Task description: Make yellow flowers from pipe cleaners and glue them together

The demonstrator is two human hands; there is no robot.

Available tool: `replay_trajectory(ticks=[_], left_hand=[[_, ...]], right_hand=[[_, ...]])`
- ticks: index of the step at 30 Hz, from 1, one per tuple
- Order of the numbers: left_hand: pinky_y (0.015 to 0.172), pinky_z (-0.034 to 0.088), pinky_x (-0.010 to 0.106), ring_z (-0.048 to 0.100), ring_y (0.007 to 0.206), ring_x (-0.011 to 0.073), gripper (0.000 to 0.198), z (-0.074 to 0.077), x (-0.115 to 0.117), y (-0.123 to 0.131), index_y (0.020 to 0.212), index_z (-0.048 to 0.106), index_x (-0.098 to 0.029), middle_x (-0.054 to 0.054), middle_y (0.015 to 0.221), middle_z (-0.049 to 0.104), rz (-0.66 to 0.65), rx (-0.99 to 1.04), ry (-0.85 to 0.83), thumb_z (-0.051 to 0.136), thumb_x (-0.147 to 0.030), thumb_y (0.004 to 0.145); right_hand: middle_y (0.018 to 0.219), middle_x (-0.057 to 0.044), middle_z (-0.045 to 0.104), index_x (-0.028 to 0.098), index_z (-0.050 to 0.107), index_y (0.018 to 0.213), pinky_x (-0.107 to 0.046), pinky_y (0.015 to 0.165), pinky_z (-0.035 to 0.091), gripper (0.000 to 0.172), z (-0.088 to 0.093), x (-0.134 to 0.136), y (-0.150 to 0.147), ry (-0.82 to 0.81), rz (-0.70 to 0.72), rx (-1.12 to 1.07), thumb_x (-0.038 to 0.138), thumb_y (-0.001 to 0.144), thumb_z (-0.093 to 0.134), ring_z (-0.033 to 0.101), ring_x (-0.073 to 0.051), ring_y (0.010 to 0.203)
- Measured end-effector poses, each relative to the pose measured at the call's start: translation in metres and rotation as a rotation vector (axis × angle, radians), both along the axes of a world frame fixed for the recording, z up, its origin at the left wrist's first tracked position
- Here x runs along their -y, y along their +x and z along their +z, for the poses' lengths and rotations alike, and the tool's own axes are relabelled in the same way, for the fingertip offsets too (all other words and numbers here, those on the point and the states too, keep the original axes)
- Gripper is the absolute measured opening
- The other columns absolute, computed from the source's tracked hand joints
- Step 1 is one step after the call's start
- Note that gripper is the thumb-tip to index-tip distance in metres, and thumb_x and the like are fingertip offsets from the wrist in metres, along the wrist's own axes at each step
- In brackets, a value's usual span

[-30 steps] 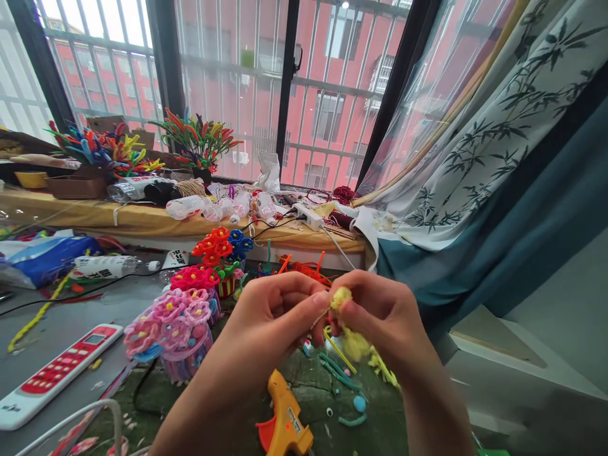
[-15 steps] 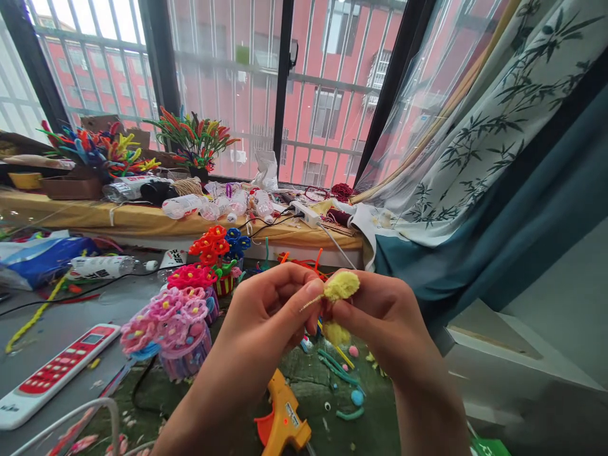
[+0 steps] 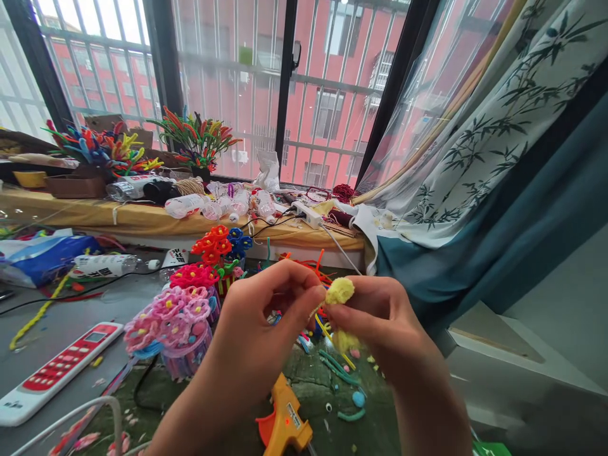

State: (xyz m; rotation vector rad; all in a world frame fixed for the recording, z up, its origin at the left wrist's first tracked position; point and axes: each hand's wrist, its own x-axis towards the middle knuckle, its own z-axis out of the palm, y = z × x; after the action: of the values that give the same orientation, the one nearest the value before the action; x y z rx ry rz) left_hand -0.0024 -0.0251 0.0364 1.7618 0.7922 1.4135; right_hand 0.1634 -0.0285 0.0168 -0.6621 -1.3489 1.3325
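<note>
Between my two hands is a fuzzy yellow pipe cleaner piece (image 3: 341, 291), its thick upper part rounded and another fluffy yellow part hanging below. My right hand (image 3: 380, 316) pinches it from the right, thumb across its front. Thumb and fingertips of my left hand (image 3: 270, 316) close on a thin, bare-looking stem at its left side. Beneath the hands lie a yellow-orange glue gun (image 3: 287, 418), green pipe cleaner pieces (image 3: 338, 368), a light blue pompom (image 3: 358, 399) and a small googly eye (image 3: 329, 407).
Pink pipe cleaner flowers (image 3: 171, 320) stand left of my hands, with red flowers (image 3: 212, 245) behind. A red-and-white remote control (image 3: 57, 373) and a plastic bottle (image 3: 111, 266) lie farther left. The windowsill (image 3: 133, 215) holds bottles, a power strip (image 3: 306, 215) and pipe cleaner bunches.
The yellow piece has turned between my fingers; its top looks rounder and its lower part has shifted slightly right. The view has shifted a little.
</note>
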Motion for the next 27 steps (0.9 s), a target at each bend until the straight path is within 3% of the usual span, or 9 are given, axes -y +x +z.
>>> replay_trajectory(ticks=[4, 6, 10, 13, 16, 20, 24, 27], left_hand=[[0.05, 0.043, 0.018, 0.055, 0.054, 0.009, 0.015, 0.003, -0.004, -0.015, 0.072, 0.067, -0.018, -0.004, 0.06, 0.063, -0.013, -0.222, 0.096, 0.066, -0.021, 0.086], [0.051, 0.042, 0.018, 0.055, 0.054, 0.0084, 0.013, 0.003, -0.006, -0.02, 0.073, 0.068, -0.018, -0.004, 0.061, 0.064, 0.031, -0.335, 0.248, 0.068, -0.017, 0.086], [0.062, 0.047, 0.023, 0.059, 0.066, 0.0127, 0.014, 0.0, -0.007, -0.016, 0.081, 0.068, -0.015, 0.001, 0.074, 0.067, 0.255, -0.474, 0.71, 0.06, -0.01, 0.091], [0.061, 0.047, 0.029, 0.056, 0.066, 0.0168, 0.015, -0.006, -0.005, -0.006, 0.082, 0.067, -0.011, 0.007, 0.075, 0.067, 0.448, -0.559, 0.968, 0.057, -0.006, 0.092], [0.057, 0.047, 0.03, 0.056, 0.064, 0.018, 0.012, -0.013, -0.005, 0.003, 0.086, 0.067, -0.009, 0.007, 0.07, 0.067, 0.573, -0.52, 1.14, 0.057, -0.006, 0.093], [0.063, 0.051, 0.032, 0.062, 0.071, 0.0201, 0.011, -0.02, -0.007, 0.005, 0.097, 0.068, -0.003, 0.012, 0.079, 0.074, 0.625, -0.484, 1.223, 0.059, -0.003, 0.092], [0.066, 0.053, 0.031, 0.065, 0.072, 0.0193, 0.008, -0.023, -0.004, 0.005, 0.095, 0.069, -0.004, 0.011, 0.08, 0.075, 0.711, -0.405, 1.21, 0.065, -0.002, 0.088], [0.071, 0.055, 0.03, 0.069, 0.075, 0.0188, 0.023, -0.027, 0.001, 0.003, 0.103, 0.067, -0.008, 0.009, 0.085, 0.077, 0.721, -0.365, 1.134, 0.071, 0.0, 0.083]], right_hand=[[0.059, 0.002, 0.059, 0.017, 0.074, 0.072, -0.021, 0.047, 0.036, 0.009, 0.006, 0.01, -0.002, 0.086, -0.182, 0.229, 0.02, 0.072, 0.081, 0.047, -0.01, 0.053], [0.058, 0.001, 0.059, 0.017, 0.07, 0.065, -0.023, 0.05, 0.039, 0.013, 0.01, 0.016, -0.007, 0.183, -0.316, 0.391, 0.021, 0.077, 0.075, 0.051, -0.012, 0.056], [0.055, 0.003, 0.056, 0.019, 0.066, 0.062, -0.023, 0.048, 0.038, 0.016, 0.011, 0.021, -0.019, 0.358, -0.626, 0.553, 0.017, 0.078, 0.07, 0.048, -0.011, 0.052], [0.055, 0.002, 0.059, 0.019, 0.068, 0.063, -0.023, 0.048, 0.04, 0.015, 0.006, 0.017, -0.025, 0.387, -0.755, 0.484, 0.02, 0.078, 0.073, 0.05, -0.011, 0.051], [0.055, 0.001, 0.062, 0.02, 0.069, 0.063, -0.023, 0.046, 0.043, 0.017, 0.001, 0.013, -0.025, 0.309, -0.715, 0.277, 0.022, 0.078, 0.076, 0.053, -0.012, 0.051], [0.063, 0.0, 0.067, 0.022, 0.076, 0.072, -0.023, 0.049, 0.048, 0.008, -0.002, 0.01, -0.024, 0.197, -0.564, -0.011, 0.025, 0.078, 0.079, 0.059, -0.014, 0.056], [0.066, -0.001, 0.067, 0.023, 0.078, 0.076, -0.022, 0.047, 0.044, 0.008, -0.001, 0.008, -0.028, 0.077, -0.395, -0.173, 0.03, 0.076, 0.082, 0.056, -0.012, 0.056], [0.065, -0.002, 0.067, 0.022, 0.076, 0.073, -0.023, 0.042, 0.038, 0.014, -0.001, 0.007, -0.032, 0.03, -0.32, -0.253, 0.033, 0.07, 0.085, 0.051, -0.013, 0.052]])
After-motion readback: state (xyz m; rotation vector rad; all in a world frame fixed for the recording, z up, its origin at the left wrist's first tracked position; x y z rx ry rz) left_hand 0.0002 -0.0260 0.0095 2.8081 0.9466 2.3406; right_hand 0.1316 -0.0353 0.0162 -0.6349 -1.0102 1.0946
